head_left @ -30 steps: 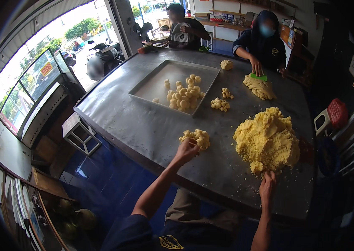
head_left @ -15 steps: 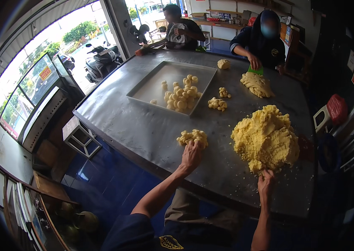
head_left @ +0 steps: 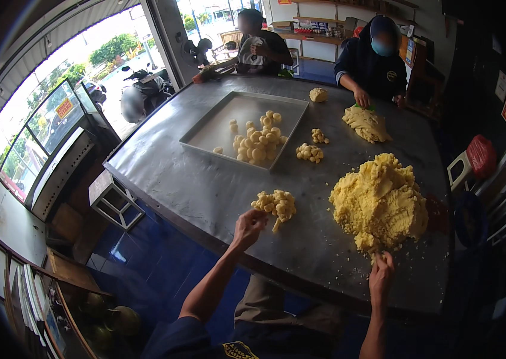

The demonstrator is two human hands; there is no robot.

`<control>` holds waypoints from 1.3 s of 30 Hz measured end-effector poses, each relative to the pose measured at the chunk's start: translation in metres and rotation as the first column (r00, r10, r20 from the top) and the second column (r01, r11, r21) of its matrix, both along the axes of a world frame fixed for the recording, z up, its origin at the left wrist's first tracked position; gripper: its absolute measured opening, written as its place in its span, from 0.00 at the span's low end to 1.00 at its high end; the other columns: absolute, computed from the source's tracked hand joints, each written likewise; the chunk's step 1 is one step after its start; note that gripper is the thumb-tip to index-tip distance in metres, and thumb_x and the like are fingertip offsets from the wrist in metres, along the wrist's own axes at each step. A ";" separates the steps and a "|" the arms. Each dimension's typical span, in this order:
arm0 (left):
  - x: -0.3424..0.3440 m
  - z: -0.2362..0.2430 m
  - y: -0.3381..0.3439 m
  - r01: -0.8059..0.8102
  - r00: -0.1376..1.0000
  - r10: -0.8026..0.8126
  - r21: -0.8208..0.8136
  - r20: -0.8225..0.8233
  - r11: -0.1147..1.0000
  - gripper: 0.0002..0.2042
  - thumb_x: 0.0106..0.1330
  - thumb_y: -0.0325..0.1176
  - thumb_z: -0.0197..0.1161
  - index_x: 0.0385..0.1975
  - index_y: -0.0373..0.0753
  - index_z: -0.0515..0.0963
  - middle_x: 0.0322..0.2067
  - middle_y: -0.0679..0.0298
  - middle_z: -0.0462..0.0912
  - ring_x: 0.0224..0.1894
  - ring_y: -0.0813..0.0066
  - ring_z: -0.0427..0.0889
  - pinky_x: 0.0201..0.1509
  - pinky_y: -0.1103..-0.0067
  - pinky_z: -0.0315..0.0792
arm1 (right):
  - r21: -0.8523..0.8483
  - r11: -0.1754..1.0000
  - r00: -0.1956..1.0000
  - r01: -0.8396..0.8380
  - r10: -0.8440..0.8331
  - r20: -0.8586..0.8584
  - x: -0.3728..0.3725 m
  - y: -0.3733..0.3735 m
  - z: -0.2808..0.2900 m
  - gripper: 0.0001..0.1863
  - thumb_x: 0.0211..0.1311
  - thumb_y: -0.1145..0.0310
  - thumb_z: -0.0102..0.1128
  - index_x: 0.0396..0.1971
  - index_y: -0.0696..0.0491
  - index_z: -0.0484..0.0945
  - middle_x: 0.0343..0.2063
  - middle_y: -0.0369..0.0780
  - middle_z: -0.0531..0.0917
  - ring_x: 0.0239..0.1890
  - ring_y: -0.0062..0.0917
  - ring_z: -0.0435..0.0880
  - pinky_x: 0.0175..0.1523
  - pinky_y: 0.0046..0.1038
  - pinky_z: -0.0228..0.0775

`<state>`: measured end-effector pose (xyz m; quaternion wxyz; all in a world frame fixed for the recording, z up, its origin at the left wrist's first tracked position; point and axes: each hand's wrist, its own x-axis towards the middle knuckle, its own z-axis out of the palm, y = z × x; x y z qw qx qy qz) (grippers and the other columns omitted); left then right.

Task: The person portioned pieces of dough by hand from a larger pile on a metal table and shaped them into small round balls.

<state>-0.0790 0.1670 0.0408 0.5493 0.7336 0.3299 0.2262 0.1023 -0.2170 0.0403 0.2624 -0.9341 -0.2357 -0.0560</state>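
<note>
My left hand (head_left: 250,228) is closed with curled fingers beside a small pile of pale dough pieces (head_left: 277,204) near the table's front edge. What those fingers hold, if anything, is hidden. At the near foot of a big mound of yellow crumbly mash (head_left: 380,200), my right hand (head_left: 381,270) is closed, its fingertips pinching a bit of the mash. Loose crumbs lie around the mound. In a shallow metal tray (head_left: 202,122) sit many round pale dough balls (head_left: 259,143).
Two smaller clusters of dough pieces (head_left: 310,152) and a dough lump (head_left: 318,94) lie on the metal-topped table (head_left: 163,161). Across it, a co-worker's hand (head_left: 362,97) presses a green scraper at a larger dough slab (head_left: 365,124). Another person (head_left: 262,51) is at the far edge.
My left hand has drawn back and left from the dough pieces, one of which now sticks out toward me. My right hand has lowered slightly. The co-worker's scraper hand has shifted down at the slab.
</note>
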 end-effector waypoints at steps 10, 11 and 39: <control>0.049 -0.011 -0.081 0.368 0.927 -0.358 0.444 -0.109 0.817 0.13 0.67 0.35 0.64 0.47 0.38 0.81 0.44 0.56 0.85 0.49 0.64 0.83 0.51 0.71 0.78 | -0.132 0.989 0.995 -0.059 0.069 0.070 0.036 0.006 -0.008 0.17 0.57 0.82 0.60 0.48 0.63 0.79 0.40 0.51 0.79 0.44 0.47 0.80 0.45 0.42 0.73; 0.049 -0.022 -0.086 0.386 0.917 -0.366 0.591 -0.160 0.708 0.13 0.67 0.37 0.65 0.46 0.37 0.81 0.46 0.56 0.84 0.50 0.62 0.83 0.52 0.69 0.78 | -0.112 0.992 0.991 -0.063 0.075 0.107 0.039 0.003 -0.010 0.18 0.58 0.82 0.59 0.50 0.63 0.78 0.42 0.51 0.78 0.45 0.47 0.80 0.45 0.42 0.73; 0.111 -0.035 -0.095 0.303 0.896 -0.390 0.935 -0.213 0.184 0.19 0.60 0.42 0.59 0.43 0.32 0.73 0.46 0.52 0.71 0.57 0.55 0.68 0.64 0.50 0.54 | -0.089 0.995 0.999 -0.036 0.039 0.038 0.037 -0.018 0.007 0.16 0.63 0.79 0.59 0.51 0.65 0.78 0.47 0.49 0.75 0.50 0.42 0.77 0.50 0.39 0.74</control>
